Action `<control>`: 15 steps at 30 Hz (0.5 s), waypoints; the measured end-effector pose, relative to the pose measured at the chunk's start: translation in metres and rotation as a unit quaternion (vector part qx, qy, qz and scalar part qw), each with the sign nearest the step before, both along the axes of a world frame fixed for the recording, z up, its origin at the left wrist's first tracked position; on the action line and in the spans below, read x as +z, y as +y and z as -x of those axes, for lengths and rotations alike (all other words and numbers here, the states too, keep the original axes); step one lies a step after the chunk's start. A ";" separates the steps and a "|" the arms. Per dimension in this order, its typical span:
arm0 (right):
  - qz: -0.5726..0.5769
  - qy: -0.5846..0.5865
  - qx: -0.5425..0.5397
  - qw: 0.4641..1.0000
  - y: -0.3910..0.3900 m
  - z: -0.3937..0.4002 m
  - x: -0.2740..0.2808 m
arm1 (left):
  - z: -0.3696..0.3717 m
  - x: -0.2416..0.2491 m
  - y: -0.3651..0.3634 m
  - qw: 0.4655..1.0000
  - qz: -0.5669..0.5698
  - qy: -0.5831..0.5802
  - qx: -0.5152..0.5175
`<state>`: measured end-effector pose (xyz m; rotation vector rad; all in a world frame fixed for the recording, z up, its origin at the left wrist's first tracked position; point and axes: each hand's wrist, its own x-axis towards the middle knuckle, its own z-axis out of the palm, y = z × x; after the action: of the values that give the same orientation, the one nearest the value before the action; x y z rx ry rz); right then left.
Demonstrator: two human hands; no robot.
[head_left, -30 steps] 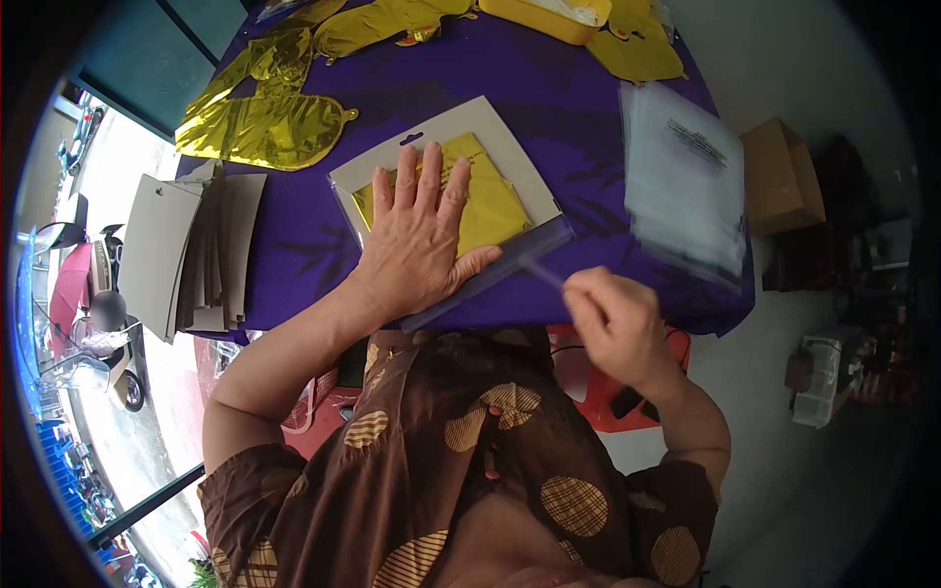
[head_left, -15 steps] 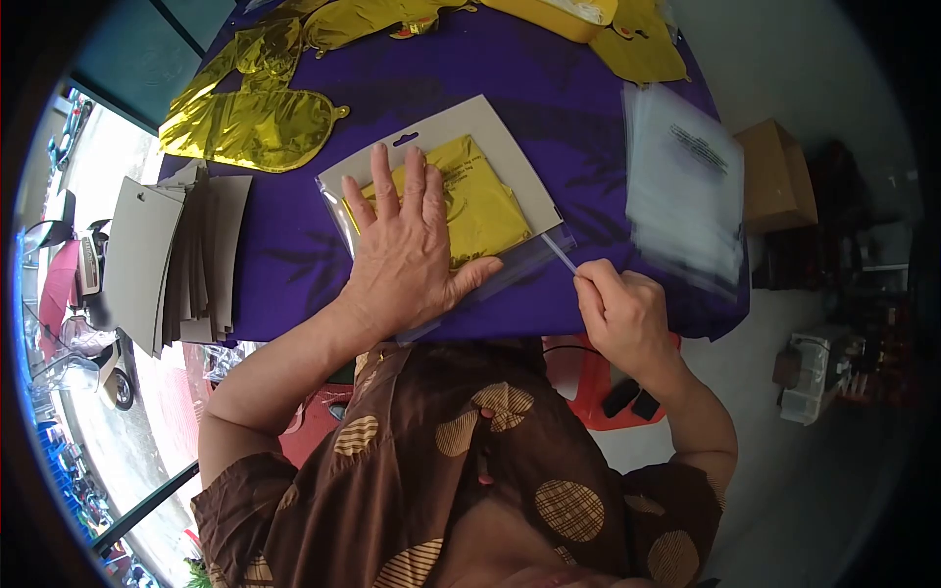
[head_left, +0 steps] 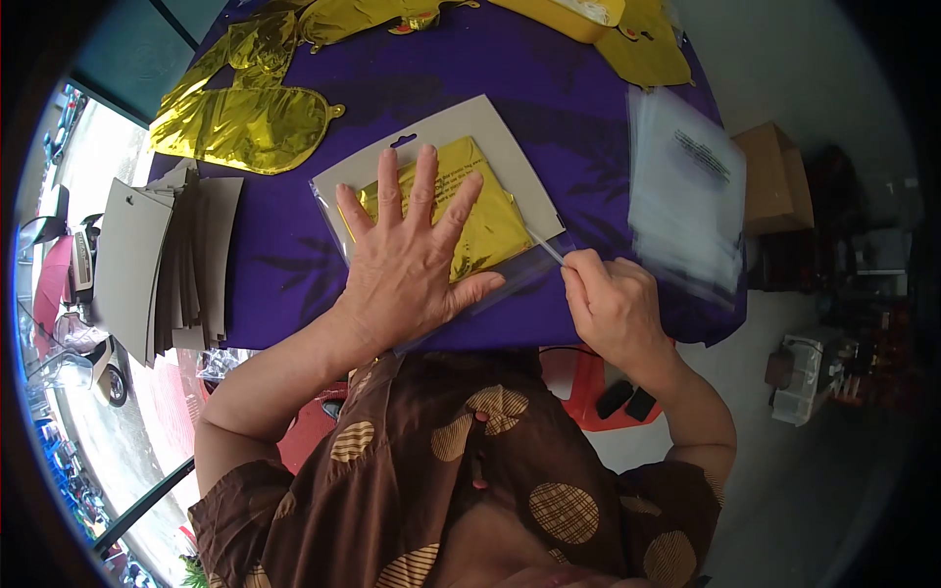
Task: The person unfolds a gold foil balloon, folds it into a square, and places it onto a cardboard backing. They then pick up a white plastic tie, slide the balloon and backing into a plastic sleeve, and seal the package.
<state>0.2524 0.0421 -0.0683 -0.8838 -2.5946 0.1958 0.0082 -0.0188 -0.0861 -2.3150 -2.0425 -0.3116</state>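
My left hand [head_left: 402, 255] lies spread, palm down, on a folded gold foil balloon [head_left: 490, 225]. Beneath the foil is a grey card [head_left: 515, 137] with a hanging slot, and both sit in a clear plastic bag [head_left: 524, 267] whose loose edge shows toward me. Closed fingers of my right hand [head_left: 613, 299] grip a thin whitish straw [head_left: 545, 245]. Its far end reaches the lower right corner of the foil; whether the tip is inside the bag is hard to see.
A stack of grey cards [head_left: 137, 265] stands at the left of the purple tablecloth [head_left: 279, 250]. Flat gold foil balloons [head_left: 245, 127] lie at the back left. Clear bags [head_left: 686, 196] are piled on the right, near a cardboard box [head_left: 774, 176]. A yellow tray [head_left: 559, 15] is behind.
My right hand has moved a little left and up, bringing the straw farther over the card and foil. The fingers of my left hand have spread wider.
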 end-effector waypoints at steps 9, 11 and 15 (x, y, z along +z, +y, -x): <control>-0.048 -0.038 0.020 0.998 0.003 0.010 0.001 | 0.000 0.002 -0.001 1.000 -0.007 0.004 -0.006; -0.053 -0.035 0.025 0.998 0.003 0.009 -0.003 | 0.000 0.002 -0.001 1.000 -0.006 0.001 -0.010; -0.094 -0.013 0.048 0.994 0.009 0.012 -0.008 | 0.000 0.002 0.000 1.000 -0.002 0.000 -0.012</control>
<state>0.2400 0.0508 -0.0764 -0.7008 -2.6298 -0.0346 0.0080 -0.0187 -0.0841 -2.3386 -2.0139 -0.3165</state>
